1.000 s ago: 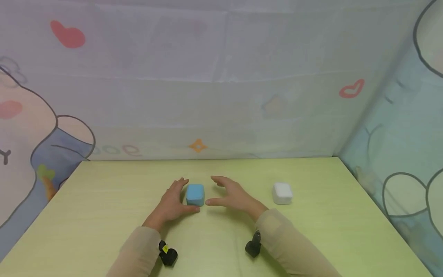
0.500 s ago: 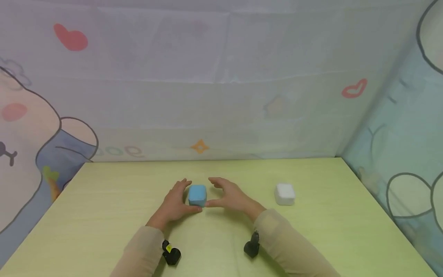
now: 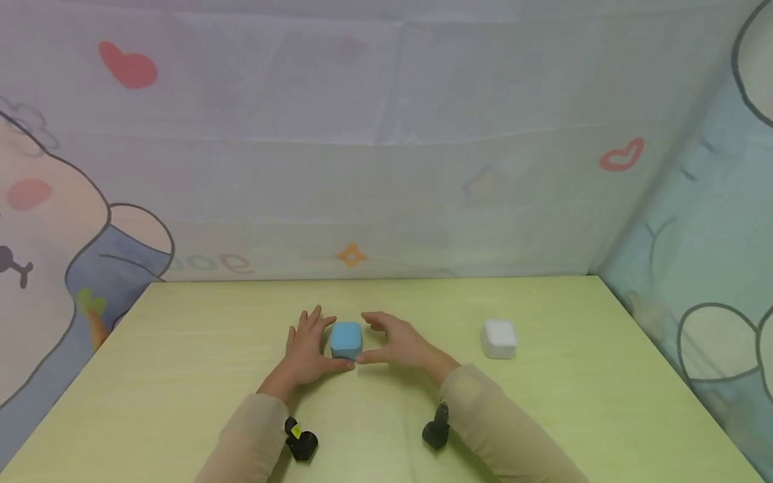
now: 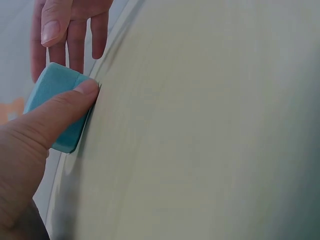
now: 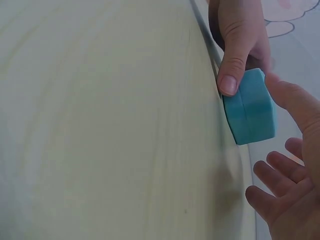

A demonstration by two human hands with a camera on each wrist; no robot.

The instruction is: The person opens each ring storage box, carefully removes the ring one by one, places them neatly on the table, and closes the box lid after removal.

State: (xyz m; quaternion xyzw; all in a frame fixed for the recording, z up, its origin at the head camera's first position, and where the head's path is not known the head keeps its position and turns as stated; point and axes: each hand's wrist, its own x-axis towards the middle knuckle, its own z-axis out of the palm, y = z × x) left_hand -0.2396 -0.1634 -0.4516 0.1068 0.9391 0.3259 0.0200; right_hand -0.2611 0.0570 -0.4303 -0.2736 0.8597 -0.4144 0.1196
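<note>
A light blue rounded block (image 3: 346,340) sits on the table between the two hands. My left hand (image 3: 306,352) lies along its left side, fingers spread and fairly straight, with the thumb across the block's near face. In the left wrist view that thumb (image 4: 67,107) overlaps the blue block (image 4: 55,82). From the right, my right hand (image 3: 403,345) faces the block with a wide gap between thumb and fingers. Its thumb tip is right at the block's near right corner. In the right wrist view the right fingers (image 5: 280,182) stand apart from the blue block (image 5: 252,110).
A white rounded block (image 3: 498,339) stands on the pale yellow-green table (image 3: 543,416) to the right of the hands. Behind the table's far edge hangs a printed cloth (image 3: 386,168). Another patterned cloth (image 3: 712,255) borders the right side.
My left fingers have spread wider beside the blue block. My right hand has come a little to the left, bringing its thumb to the block's corner. The view has shifted slightly.
</note>
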